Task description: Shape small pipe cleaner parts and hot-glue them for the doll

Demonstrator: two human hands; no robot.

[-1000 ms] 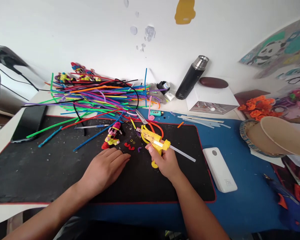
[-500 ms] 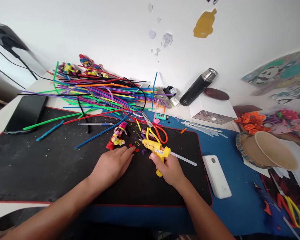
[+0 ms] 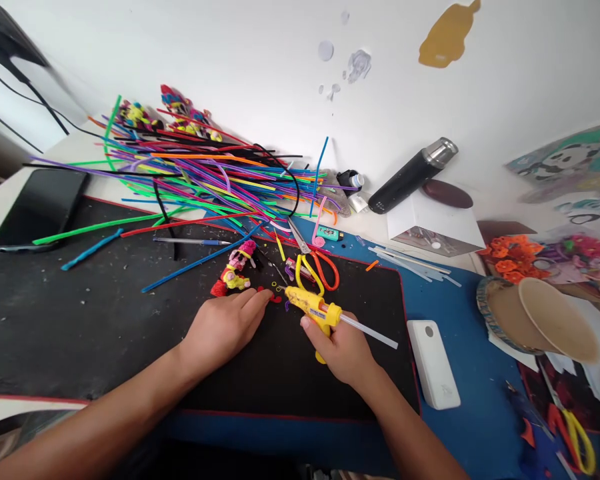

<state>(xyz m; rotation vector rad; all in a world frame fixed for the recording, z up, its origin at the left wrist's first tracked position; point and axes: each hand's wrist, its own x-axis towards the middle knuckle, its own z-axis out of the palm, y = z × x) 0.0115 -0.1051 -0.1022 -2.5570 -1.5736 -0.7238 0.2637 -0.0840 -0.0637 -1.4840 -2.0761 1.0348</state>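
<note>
My right hand (image 3: 344,347) is wrapped round the handle of a yellow glue gun (image 3: 310,305), whose nozzle points left and which has a clear glue stick in its back. My left hand (image 3: 225,327) rests palm down on the black mat (image 3: 80,320), fingers together, with the fingertips at small red pieces (image 3: 277,299). Whatever lies under those fingers is hidden. Just beyond my left hand lies a small pipe-cleaner doll (image 3: 236,270) in pink, yellow and red. Tiny yellow rings (image 3: 275,285) lie by the nozzle.
Scissors (image 3: 311,257) lie behind the glue gun. Colourful pipe cleaners (image 3: 205,173) are heaped at the back, with a phone (image 3: 40,207) at the left. A black flask (image 3: 413,175) leans near a white box (image 3: 433,223). A white power bank (image 3: 433,363) is at the right.
The camera view has shifted and tilted a little. My right hand and the glue gun are slightly lower in view, the nozzle still near the rings. My left hand stays by the red pieces.
</note>
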